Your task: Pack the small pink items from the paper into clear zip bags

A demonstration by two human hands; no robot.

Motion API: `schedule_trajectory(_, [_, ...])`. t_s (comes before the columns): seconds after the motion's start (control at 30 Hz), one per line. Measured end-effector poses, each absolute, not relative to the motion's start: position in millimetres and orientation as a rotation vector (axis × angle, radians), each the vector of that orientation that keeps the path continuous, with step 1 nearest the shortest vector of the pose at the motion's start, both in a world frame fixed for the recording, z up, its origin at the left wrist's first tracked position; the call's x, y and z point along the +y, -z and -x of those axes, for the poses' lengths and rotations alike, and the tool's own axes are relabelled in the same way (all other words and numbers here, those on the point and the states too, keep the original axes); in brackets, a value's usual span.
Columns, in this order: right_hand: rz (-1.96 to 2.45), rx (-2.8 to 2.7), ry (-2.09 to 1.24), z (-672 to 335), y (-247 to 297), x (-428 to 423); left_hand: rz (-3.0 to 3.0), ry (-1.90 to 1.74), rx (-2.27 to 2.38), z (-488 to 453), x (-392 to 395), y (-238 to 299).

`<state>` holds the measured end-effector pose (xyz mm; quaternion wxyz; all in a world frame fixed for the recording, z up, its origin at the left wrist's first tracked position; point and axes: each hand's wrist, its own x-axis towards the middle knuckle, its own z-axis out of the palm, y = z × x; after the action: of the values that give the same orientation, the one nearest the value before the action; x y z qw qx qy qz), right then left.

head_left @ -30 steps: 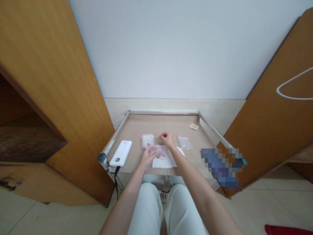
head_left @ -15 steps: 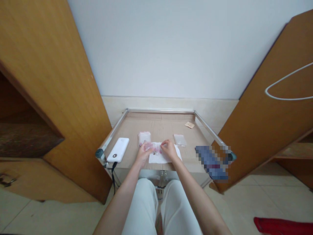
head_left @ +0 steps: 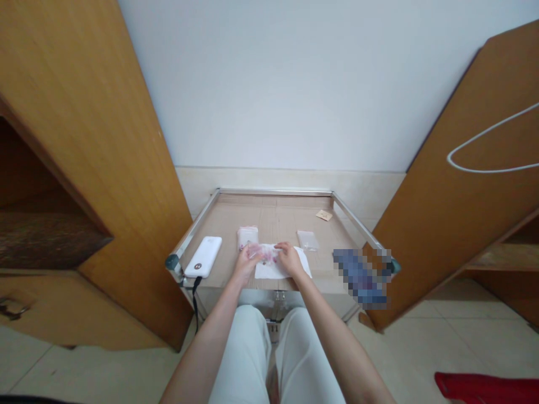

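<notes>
A small clear plastic bag with a pink pattern (head_left: pixel 266 253) lies across a white paper sheet (head_left: pixel 269 272) on the cardboard-covered tabletop. My left hand (head_left: pixel 246 265) is closed on the bag's left end, thumb towards the middle. At its right end, my right hand (head_left: pixel 290 261) has its fingers bent and closed on the bag; the exact grip of the fingertips is too small to make out. Just behind my left hand is a stack of pink-edged clear packets (head_left: pixel 247 234). Beyond my right hand lies another clear packet (head_left: pixel 307 240).
A white power bank (head_left: pixel 204 257) with a black cable sits at the left. Further back is a small tan card (head_left: pixel 324 215). A blurred dark-blue item (head_left: pixel 357 278) lies at the right edge. A metal rail (head_left: pixel 275 192) borders the table, between wooden cabinets.
The fingers of my right hand have lowered and spread a little over the bag's right end. My left hand keeps its hold. The view has shifted slightly.
</notes>
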<state>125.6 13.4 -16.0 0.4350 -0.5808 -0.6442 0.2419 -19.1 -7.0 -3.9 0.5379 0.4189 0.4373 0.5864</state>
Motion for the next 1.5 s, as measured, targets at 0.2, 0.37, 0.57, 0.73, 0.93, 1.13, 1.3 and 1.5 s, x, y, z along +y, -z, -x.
schedule_trajectory(0.2, [1.326, -1.166, -0.835, -110, 22, 20, -0.992, -1.393, 1.038, 19, -6, 7])
schedule_trajectory(0.37, [1.255, -1.092, -0.95, -100, 33, 23, -0.972, -1.389, 1.046, 19, -5, 8])
schedule_trajectory(0.57, [1.185, -0.988, -1.04, -102, 36, 30, -1.06, -1.379, 1.049, 19, -1, 8])
schedule_trajectory(0.73, [1.156, -0.861, -1.035, -96, 30, 34, -1.108, -1.291, 1.004, 15, 1, 5])
schedule_trajectory(0.93, [1.038, -0.724, -1.131, -95, 35, 35, -1.115, -1.201, 0.996, 11, 2, -1])
schedule_trajectory(1.13, [0.946, -0.595, -1.193, -96, 40, 38, -1.239, -1.097, 0.923, 11, 11, 7])
schedule_trajectory(1.3, [0.894, -0.525, -1.221, -95, 38, 37, -1.342, -1.052, 0.85, 10, 14, 7])
schedule_trajectory(1.5, [0.921, -0.522, -1.231, -95, 30, 32, -1.415, -1.024, 0.85, 8, 11, -6])
